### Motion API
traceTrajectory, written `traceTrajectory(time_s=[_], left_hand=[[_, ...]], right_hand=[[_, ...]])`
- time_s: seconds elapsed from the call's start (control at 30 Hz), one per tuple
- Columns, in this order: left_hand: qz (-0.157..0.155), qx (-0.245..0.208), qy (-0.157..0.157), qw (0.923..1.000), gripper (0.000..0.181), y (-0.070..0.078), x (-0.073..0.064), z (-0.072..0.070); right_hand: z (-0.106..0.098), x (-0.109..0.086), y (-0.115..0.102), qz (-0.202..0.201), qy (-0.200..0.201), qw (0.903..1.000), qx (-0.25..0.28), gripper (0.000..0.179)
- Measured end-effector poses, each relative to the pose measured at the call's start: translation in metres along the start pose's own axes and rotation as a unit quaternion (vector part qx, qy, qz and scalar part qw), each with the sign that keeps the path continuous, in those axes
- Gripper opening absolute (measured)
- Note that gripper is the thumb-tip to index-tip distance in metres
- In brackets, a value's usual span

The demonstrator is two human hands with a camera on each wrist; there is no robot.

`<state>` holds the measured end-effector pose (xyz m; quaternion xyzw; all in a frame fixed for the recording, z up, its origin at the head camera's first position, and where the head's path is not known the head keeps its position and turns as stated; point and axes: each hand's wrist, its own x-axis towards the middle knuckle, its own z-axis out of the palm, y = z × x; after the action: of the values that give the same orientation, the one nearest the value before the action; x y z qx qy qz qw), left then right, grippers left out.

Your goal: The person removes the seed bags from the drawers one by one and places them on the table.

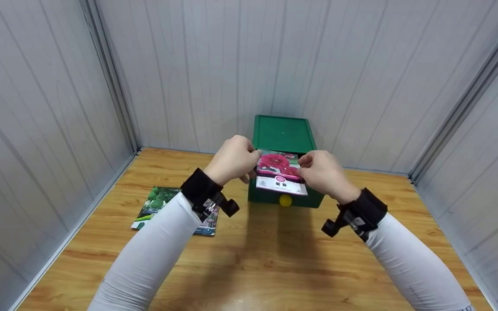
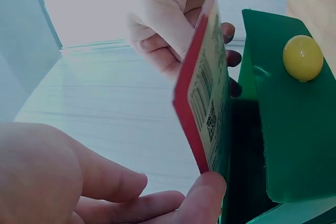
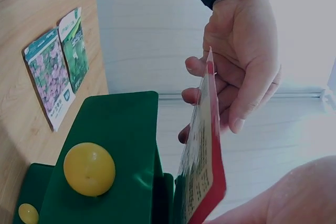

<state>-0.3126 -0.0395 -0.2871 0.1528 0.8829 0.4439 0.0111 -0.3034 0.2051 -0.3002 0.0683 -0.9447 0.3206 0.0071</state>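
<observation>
Grasping a pink-flower packet (image 1: 275,161) in left fingers (image 1: 252,157) and right fingers (image 1: 306,160), at the open drawer (image 1: 266,197) of a green box (image 1: 282,134). On a wood-grain surface (image 1: 275,276), within pale panelled walls (image 1: 214,77), near two other packets (image 3: 55,72).

Walled booth (image 1: 119,86), striped panels (image 1: 214,73), wood-grain surface (image 1: 275,272)

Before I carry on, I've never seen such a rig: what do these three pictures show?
No machine here: these are a person's bare left hand and right hand. The wide picture comes from a head-worn camera looking down; the other two come from small cameras strapped to each wrist. Both hands hold a pink-flower packet by its sides, at the open drawer of a green box with a yellow knob. On the wooden table, left of the box, lie two other picture packets.
</observation>
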Motion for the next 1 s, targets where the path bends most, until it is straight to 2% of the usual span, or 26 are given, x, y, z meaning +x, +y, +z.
traceTrajectory(time_s=[0.17, 0.4, 0.83, 1.0], left_hand=[[-0.008, -0.006, 0.009, 0.9999, 0.04, 0.0, -0.001, -0.005], [-0.018, -0.01, 0.024, 0.9995, 0.038, -0.004, -0.001, -0.014], [-0.029, -0.027, 0.047, 0.9981, 0.038, -0.026, -0.007, -0.039], [-0.036, -0.025, 0.052, 0.9977, 0.038, -0.033, -0.011, -0.047]], right_hand=[[-0.001, -0.002, -0.003, 0.006, -0.003, 0.9997, 0.024, 0.034], [0.004, -0.001, -0.013, 0.007, -0.006, 0.9983, 0.058, 0.036], [0.021, 0.008, -0.032, -0.005, -0.031, 0.996, 0.084, 0.04], [0.027, 0.01, -0.043, -0.005, -0.029, 0.9956, 0.089, 0.043]])
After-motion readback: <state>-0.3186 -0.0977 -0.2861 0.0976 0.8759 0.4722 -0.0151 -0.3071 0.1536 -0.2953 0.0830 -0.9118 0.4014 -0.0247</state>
